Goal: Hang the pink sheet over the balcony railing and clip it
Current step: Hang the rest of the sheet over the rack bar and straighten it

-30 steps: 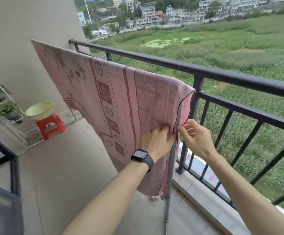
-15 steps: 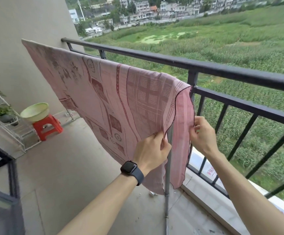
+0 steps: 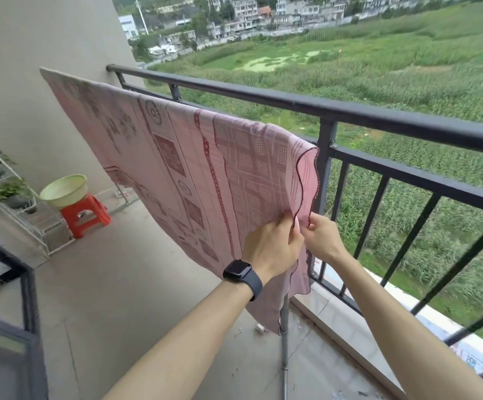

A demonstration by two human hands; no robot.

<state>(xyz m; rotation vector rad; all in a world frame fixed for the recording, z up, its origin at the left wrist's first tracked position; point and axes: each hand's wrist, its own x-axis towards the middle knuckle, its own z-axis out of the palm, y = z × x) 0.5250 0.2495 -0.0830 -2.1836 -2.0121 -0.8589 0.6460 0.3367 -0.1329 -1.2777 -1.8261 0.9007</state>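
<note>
A pink patterned sheet [image 3: 182,157] hangs folded over a bar that runs just inside the black balcony railing [image 3: 379,116]. Its near end droops down past a grey metal pole [image 3: 284,342]. My left hand [image 3: 272,243], with a dark watch on the wrist, pinches the sheet's dark-stitched edge from the left. Close beside it, my right hand [image 3: 322,238] grips the same edge from the right, fingertips almost touching the left hand. No clip is in view.
A red plastic stool [image 3: 86,215] carries a pale green basin [image 3: 62,190] at the far left by the wall. A white plant rack [image 3: 6,192] stands beside it. A dark frame [image 3: 29,298] fills the near left corner. Beyond the railing lies a green field.
My hands have come together on the sheet's near edge. The edge flap that hung wide to the right half a second ago is now drawn in between them.
</note>
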